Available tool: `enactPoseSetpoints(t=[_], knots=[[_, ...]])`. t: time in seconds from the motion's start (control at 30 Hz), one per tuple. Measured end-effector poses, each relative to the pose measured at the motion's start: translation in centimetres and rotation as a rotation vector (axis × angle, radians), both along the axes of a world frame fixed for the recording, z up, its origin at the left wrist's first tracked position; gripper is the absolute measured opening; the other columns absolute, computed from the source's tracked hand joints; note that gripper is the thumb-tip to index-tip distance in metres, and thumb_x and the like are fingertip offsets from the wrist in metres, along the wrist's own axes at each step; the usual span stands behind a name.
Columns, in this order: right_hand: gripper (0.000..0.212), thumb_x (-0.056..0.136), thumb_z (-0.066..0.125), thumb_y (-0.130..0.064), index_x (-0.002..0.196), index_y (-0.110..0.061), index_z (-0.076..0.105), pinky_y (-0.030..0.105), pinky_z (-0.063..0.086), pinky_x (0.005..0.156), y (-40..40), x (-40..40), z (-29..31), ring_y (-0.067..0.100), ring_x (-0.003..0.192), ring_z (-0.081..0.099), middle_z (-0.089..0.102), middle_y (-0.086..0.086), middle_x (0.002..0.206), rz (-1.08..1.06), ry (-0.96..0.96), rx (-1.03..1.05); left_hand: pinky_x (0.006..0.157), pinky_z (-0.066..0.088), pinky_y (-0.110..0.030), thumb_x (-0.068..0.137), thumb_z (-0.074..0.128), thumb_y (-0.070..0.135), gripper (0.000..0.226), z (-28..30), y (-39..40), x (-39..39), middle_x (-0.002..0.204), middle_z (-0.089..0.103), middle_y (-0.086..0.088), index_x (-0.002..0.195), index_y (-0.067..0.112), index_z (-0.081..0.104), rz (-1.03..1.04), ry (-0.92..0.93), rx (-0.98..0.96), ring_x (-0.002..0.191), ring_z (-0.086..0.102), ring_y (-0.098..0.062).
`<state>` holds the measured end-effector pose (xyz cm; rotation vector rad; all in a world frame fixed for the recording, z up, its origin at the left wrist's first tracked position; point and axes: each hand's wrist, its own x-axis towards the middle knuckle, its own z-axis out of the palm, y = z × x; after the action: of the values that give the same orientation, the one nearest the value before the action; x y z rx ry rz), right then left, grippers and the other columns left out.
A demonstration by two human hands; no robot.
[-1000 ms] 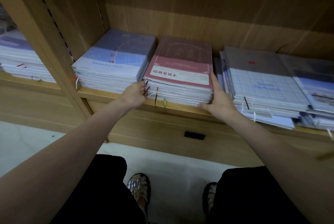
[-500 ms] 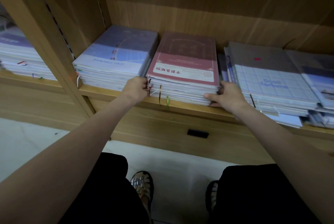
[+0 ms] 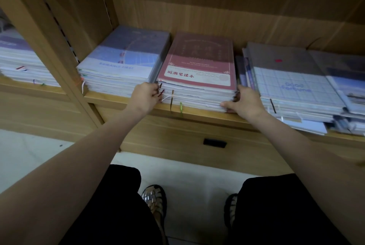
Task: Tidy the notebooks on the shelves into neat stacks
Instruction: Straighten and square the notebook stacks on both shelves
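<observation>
Red stack (image 3: pixel 197 78) on shelf (image 3: pixel 122 99), middle position, between blue stack (image 3: pixel 122 66) on left and grid stack (image 3: pixel 294 86) on right. Left hand (image 3: pixel 145 96) at red stack's front left corner, fingers curled against its side edge, holding it. Right hand (image 3: pixel 245 102) at front right corner, thumb along bottom front edge, fingers tucked into gap beside grid stack, gripping. Ribbon markers (image 3: pixel 172 100) hang over shelf edge. Grid stack uneven, lower notebooks jutting forward.

Matt wood-grain shelf (image 3: pixel 199 113) bears paper notebooks with smooth, faintly glossy red cover (image 3: pixel 199 61).
</observation>
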<state>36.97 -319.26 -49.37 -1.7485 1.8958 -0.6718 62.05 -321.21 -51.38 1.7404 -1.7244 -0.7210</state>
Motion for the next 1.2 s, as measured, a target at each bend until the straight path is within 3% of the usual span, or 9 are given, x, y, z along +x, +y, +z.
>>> enactPoseSetpoints(t=[0.1,0.17,0.4,0.53,0.67,0.83,1.0,1.1,1.2], knots=[[0.059,0.079,0.074,-0.016,0.129,-0.007,0.046,0.032,0.038,0.099,0.3,-0.2,0.2,0.024,0.123,0.049,0.054,0.009,0.132,-0.021,-0.054,0.062,0.095,0.044,-0.034,0.09,0.056,0.004,0.02,0.6,0.3,-0.2,0.107,0.066,-0.022,0.106,-0.007,0.061,-0.033,-0.146,-0.002,0.105,0.06,-0.032],[0.06,0.077,0.076,-0.016,0.128,-0.006,0.047,0.034,0.038,0.099,0.2,-0.2,0.0,0.027,0.123,0.048,0.054,0.01,0.13,-0.02,0.046,0.117,0.094,0.041,-0.036,0.09,0.055,0.005,0.025,0.6,0.3,-0.2,0.113,0.062,-0.022,0.112,-0.005,0.059,-0.056,-0.191,0.025,0.109,0.056,-0.034],[0.048,0.073,0.079,-0.016,0.111,-0.004,0.053,0.039,0.043,0.094,-0.5,0.4,-0.7,0.035,0.114,0.049,0.057,0.019,0.116,-0.072,0.212,0.108,0.098,0.047,-0.04,0.082,0.062,-0.006,0.026,-0.6,0.2,0.2,0.106,0.066,-0.019,0.108,-0.004,0.059,-0.05,-0.175,0.038,0.103,0.063,-0.029],[0.048,0.075,0.077,-0.017,0.114,-0.003,0.053,0.038,0.041,0.095,-0.1,0.3,-0.4,0.034,0.117,0.048,0.057,0.017,0.117,-0.032,0.233,0.096,0.096,0.048,-0.036,0.082,0.067,0.005,0.021,-0.7,0.0,0.1,0.103,0.067,-0.016,0.101,-0.001,0.062,-0.009,-0.266,-0.03,0.1,0.064,-0.026],[0.055,0.076,0.076,-0.022,0.122,-0.004,0.051,0.039,0.039,0.101,0.2,0.2,-0.5,0.033,0.119,0.049,0.059,0.014,0.121,0.026,0.212,0.083,0.095,0.047,-0.032,0.081,0.07,0.007,0.023,-0.1,0.1,-0.1,0.1,0.068,-0.014,0.1,-0.002,0.062,0.002,-0.149,0.014,0.097,0.064,-0.024],[0.045,0.078,0.075,-0.02,0.115,-0.003,0.056,0.032,0.043,0.09,0.3,0.3,-0.4,0.029,0.108,0.057,0.063,0.013,0.115,0.031,0.166,0.004,0.087,0.044,-0.031,0.087,0.062,0.008,0.019,0.0,0.1,-0.4,0.102,0.067,-0.019,0.101,-0.005,0.063,0.032,-0.284,-0.066,0.1,0.062,-0.03],[0.019,0.08,0.072,-0.009,0.092,-0.012,0.057,0.014,0.052,0.06,0.6,0.3,-0.5,0.008,0.062,0.062,0.068,0.01,0.096,-0.012,-0.029,0.018,0.088,0.045,-0.033,0.088,0.061,0.009,0.019,-0.2,0.2,-0.7,0.103,0.067,-0.019,0.101,-0.004,0.064,0.06,-0.32,-0.07,0.101,0.061,-0.031],[0.03,0.077,0.076,-0.017,0.1,-0.005,0.06,0.021,0.042,0.073,0.4,0.3,0.1,0.021,0.09,0.061,0.065,0.01,0.102,-0.026,0.122,0.029,0.084,0.044,-0.033,0.087,0.063,0.009,0.018,0.4,0.2,-0.7,0.099,0.067,-0.019,0.098,-0.004,0.063,0.04,-0.325,-0.018,0.1,0.061,-0.032],[0.069,0.077,0.076,-0.018,0.135,-0.01,0.04,0.031,0.039,0.097,0.6,0.4,1.2,0.026,0.123,0.048,0.053,0.009,0.132,0.04,0.095,0.067,0.087,0.047,-0.028,0.084,0.064,0.004,0.024,1.7,-0.1,-0.4,0.103,0.066,-0.015,0.107,-0.002,0.059,-0.019,-0.12,0.022,0.101,0.061,-0.027]])
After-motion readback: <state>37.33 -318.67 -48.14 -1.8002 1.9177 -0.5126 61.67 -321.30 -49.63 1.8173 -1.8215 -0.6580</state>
